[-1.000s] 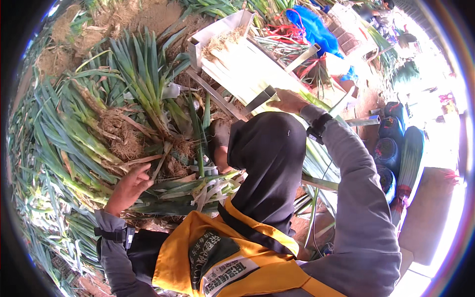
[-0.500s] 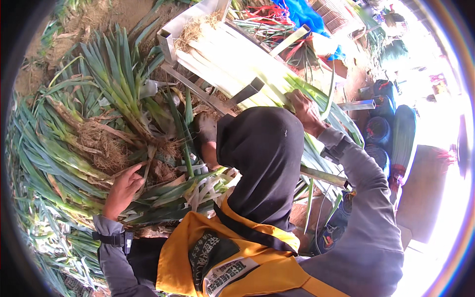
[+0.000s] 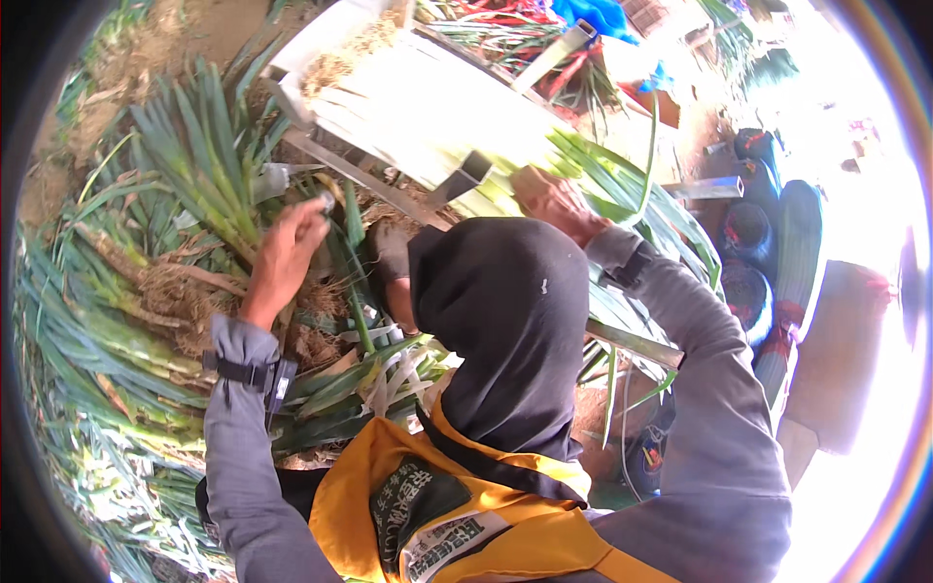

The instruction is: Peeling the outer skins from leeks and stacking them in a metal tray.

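Long white-stemmed leeks (image 3: 428,107) lie side by side in a metal rack (image 3: 335,160), roots toward the upper left and green leaves toward the right. My right hand (image 3: 559,202) lies across them where white turns to green, its fingers curled over the stems. Above a heap of untrimmed leeks (image 3: 126,330) on the left, my left hand (image 3: 290,255) is closed, fingers drawn together. Something small and greyish shows at its fingertips; I cannot make out what it is. Just left of that hand stands a clump of green leek leaves (image 3: 199,160) among dry roots.
My knee in black trousers (image 3: 496,321) rises between the two hands. A square metal post (image 3: 465,180) sticks up from the rack's near side, another (image 3: 554,58) from its far side. Wrapped dark bundles (image 3: 748,228) line the right. Bare soil (image 3: 160,49) shows at upper left.
My left hand has moved up and right from the leek heap toward the rack, its fingers drawing together. My right hand has slid a little left along the leeks.
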`<state>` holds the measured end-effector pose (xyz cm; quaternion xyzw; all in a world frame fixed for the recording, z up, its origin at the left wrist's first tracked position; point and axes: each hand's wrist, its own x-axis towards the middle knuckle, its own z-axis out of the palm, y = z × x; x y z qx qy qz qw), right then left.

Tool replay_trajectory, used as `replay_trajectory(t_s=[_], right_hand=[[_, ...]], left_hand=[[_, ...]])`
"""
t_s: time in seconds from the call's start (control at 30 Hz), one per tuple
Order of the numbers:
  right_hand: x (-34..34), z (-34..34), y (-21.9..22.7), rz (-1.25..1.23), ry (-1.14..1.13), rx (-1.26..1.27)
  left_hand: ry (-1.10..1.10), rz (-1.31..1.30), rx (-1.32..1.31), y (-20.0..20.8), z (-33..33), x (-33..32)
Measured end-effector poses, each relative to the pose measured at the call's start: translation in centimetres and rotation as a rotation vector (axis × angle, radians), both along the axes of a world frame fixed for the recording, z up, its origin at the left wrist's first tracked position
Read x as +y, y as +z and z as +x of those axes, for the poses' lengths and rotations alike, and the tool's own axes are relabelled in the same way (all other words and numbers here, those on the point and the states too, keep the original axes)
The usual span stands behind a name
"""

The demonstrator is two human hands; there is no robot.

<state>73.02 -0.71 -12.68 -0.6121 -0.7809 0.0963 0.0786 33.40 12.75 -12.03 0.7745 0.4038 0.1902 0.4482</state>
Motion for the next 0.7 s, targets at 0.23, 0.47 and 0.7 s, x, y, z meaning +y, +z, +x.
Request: replay_trajectory(t_s=[0.23, 0.47, 0.7], right_hand=[[0.9, 1.0, 2.9, -0.179, 0.029, 0.295], [-6.0, 14.2, 6.2, -0.146, -0.087, -0.717], [-15.3, 8.2, 7.2, -0.312, -0.448, -0.558]], left_hand=[[-0.144, 0.369, -0.14, -1.8, 12.7, 5.0], [-0.222, 0.63, 0.166, -3.9, 19.1, 5.4], [-0.169, 0.641, 0.082, -3.9, 18.2, 5.2]])
